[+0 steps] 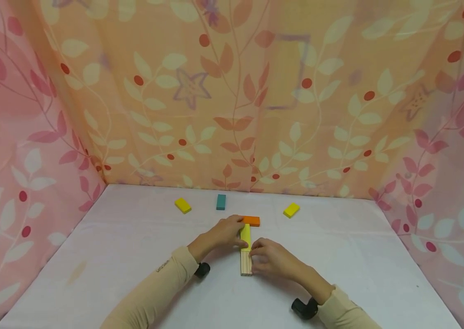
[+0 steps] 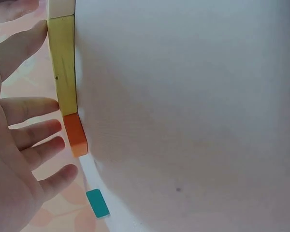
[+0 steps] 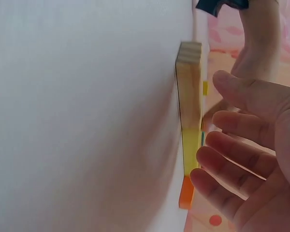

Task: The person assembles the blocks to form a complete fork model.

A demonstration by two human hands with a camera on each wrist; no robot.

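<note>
A plain wooden block [image 1: 246, 262] and a yellow block [image 1: 246, 235] lie end to end in a line on the white cloth. Across the far end of the yellow one lies an orange block [image 1: 251, 221], its left part hidden by fingers. My left hand [image 1: 224, 232] is along the left side, with thumb and fingertips right at the edge of the yellow block [image 2: 64, 65]. Beside the wooden block [image 3: 189, 94], on its right, my right hand [image 1: 276, 259] has its fingers spread and relaxed, with nothing gripped.
Farther back lie a yellow block [image 1: 183, 205] at left, a teal block [image 1: 221, 202] and another yellow block [image 1: 291, 210] at right. Patterned curtains [image 1: 232, 91] hang behind and on both sides of the cloth-covered table [image 1: 112, 274].
</note>
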